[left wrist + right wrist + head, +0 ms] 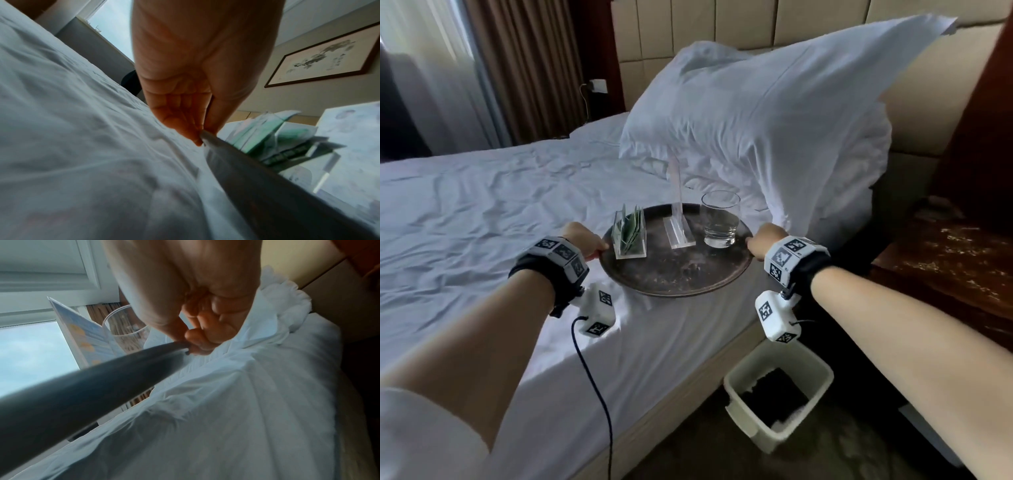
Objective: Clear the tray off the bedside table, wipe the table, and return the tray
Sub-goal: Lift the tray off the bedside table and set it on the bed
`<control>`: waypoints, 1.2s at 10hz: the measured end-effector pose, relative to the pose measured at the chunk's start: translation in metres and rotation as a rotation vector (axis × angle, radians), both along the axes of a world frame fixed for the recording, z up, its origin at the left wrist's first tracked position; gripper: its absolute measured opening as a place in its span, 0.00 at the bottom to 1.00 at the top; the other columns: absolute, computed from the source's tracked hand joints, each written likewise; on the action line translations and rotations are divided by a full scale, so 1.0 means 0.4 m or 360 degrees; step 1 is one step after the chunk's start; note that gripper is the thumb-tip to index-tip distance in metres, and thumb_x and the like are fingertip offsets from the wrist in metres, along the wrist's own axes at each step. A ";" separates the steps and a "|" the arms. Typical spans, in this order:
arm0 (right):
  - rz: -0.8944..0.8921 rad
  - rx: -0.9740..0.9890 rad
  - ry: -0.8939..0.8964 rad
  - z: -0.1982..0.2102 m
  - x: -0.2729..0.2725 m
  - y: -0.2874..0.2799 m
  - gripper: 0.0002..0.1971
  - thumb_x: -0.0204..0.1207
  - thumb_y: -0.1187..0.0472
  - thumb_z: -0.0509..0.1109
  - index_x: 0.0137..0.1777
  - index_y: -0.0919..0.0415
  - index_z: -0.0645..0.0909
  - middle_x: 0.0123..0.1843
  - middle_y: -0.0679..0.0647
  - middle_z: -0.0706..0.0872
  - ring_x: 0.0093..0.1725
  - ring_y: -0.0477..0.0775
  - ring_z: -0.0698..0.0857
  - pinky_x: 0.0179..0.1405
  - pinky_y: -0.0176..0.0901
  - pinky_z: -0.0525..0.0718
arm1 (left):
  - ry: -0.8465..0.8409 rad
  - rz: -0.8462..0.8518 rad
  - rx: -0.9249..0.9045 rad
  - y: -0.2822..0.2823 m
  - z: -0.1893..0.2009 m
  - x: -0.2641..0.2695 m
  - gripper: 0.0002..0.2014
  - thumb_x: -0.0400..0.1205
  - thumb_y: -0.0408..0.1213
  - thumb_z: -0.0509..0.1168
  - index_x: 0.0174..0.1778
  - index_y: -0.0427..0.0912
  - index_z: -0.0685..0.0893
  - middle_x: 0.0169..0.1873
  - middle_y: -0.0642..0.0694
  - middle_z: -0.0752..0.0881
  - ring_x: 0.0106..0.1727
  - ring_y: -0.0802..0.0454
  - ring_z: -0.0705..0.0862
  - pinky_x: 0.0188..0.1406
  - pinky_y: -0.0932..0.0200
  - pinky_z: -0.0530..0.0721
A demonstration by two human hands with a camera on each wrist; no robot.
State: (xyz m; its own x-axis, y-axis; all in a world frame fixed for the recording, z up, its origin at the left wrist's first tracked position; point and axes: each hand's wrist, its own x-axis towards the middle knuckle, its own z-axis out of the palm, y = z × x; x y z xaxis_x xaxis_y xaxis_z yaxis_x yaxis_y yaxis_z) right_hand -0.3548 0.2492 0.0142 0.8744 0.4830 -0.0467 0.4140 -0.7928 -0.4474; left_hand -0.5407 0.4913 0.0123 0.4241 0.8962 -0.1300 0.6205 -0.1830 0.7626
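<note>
A round dark metal tray lies on the white bed sheet near the bed's edge. On it stand a clear box of green sachets, a tall acrylic sign holder and a glass of water. My left hand grips the tray's left rim, thumb above and fingers below, as the left wrist view shows at the rim. At the opposite side my right hand grips the right rim with curled fingers. The dark wooden bedside table stands to the right, its top speckled with crumbs.
A large white pillow leans on the padded headboard just behind the tray. A cream waste bin stands on the carpet between bed and bedside table. A cable hangs from my left wrist camera across the sheet.
</note>
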 end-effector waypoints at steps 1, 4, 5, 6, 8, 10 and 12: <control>0.0007 0.0004 -0.0028 0.002 0.023 0.043 0.17 0.81 0.58 0.62 0.64 0.69 0.79 0.65 0.64 0.83 0.64 0.62 0.82 0.59 0.43 0.78 | -0.0035 0.0046 0.0025 0.046 -0.026 0.021 0.16 0.75 0.22 0.69 0.24 0.34 0.72 0.18 0.41 0.76 0.22 0.48 0.78 0.26 0.63 0.81; 0.0048 0.0026 -0.0014 -0.004 0.107 0.112 0.19 0.81 0.52 0.60 0.64 0.65 0.78 0.64 0.64 0.82 0.64 0.64 0.81 0.57 0.45 0.76 | -0.0075 0.0086 0.0003 0.103 -0.052 0.105 0.11 0.76 0.35 0.71 0.48 0.30 0.85 0.47 0.36 0.83 0.46 0.47 0.79 0.57 0.49 0.82; 0.0098 0.0015 -0.0112 0.001 0.119 0.125 0.16 0.82 0.62 0.59 0.68 0.63 0.77 0.58 0.62 0.83 0.63 0.64 0.82 0.55 0.45 0.78 | -0.0076 0.0123 0.0077 0.147 -0.068 0.126 0.20 0.73 0.37 0.73 0.56 0.28 0.86 0.55 0.32 0.87 0.50 0.42 0.86 0.61 0.46 0.84; 0.0089 0.0033 -0.0045 -0.007 0.154 0.150 0.19 0.82 0.61 0.60 0.71 0.66 0.75 0.67 0.65 0.80 0.68 0.65 0.79 0.63 0.49 0.77 | -0.0143 0.0217 0.0058 0.143 -0.090 0.137 0.15 0.71 0.35 0.76 0.50 0.29 0.89 0.50 0.31 0.89 0.49 0.42 0.88 0.59 0.44 0.86; 0.0132 -0.0016 0.0095 -0.036 0.160 0.169 0.21 0.81 0.60 0.61 0.71 0.69 0.74 0.72 0.66 0.77 0.72 0.64 0.75 0.68 0.49 0.74 | -0.0186 0.0120 0.0072 0.121 -0.103 0.142 0.15 0.77 0.33 0.71 0.57 0.29 0.86 0.56 0.32 0.87 0.46 0.48 0.80 0.60 0.50 0.82; 0.0096 -0.0050 0.0005 -0.042 0.162 0.166 0.19 0.82 0.59 0.59 0.69 0.69 0.77 0.68 0.67 0.80 0.69 0.65 0.78 0.64 0.48 0.76 | -0.0137 0.0112 0.0106 0.139 -0.105 0.143 0.14 0.76 0.34 0.72 0.53 0.28 0.87 0.54 0.30 0.88 0.52 0.41 0.86 0.63 0.46 0.83; 0.0124 0.0013 -0.0105 -0.027 0.134 0.133 0.10 0.81 0.52 0.63 0.55 0.56 0.79 0.51 0.52 0.82 0.50 0.55 0.80 0.50 0.41 0.73 | 0.0027 0.0035 0.0170 0.112 -0.068 0.145 0.10 0.78 0.31 0.69 0.53 0.29 0.86 0.49 0.32 0.86 0.55 0.36 0.86 0.60 0.46 0.84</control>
